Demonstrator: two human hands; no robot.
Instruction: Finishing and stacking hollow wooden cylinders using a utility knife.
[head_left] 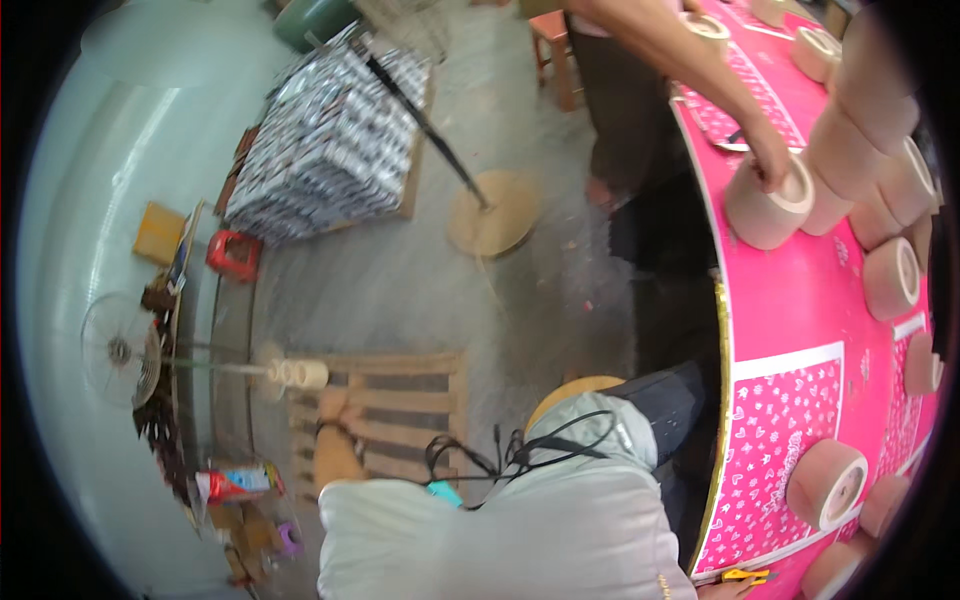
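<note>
The pink table curves down the right side, laid with patterned pink sheets, so the rolls stand on the paper being worked. Far left on the floor a stack of patterned packs sits on a board, clear of the concrete. The pallet lies flat on the floor just left of the person's knees. On it rests the left hand, arm stretched out and down, perhaps propping the body. Whether its fingers are spread or curled cannot be told.

Cardboard rolls stand scattered on the table, some on end so they do not roll. A co-worker's hand presses on the far roll, seemingly steadying it. A fan stands far left, with a red stool beyond it.

Only a sliver of the right hand shows at the near table edge, its fingers unreadable, just beside a yellow cutter lying flat within reach.
</note>
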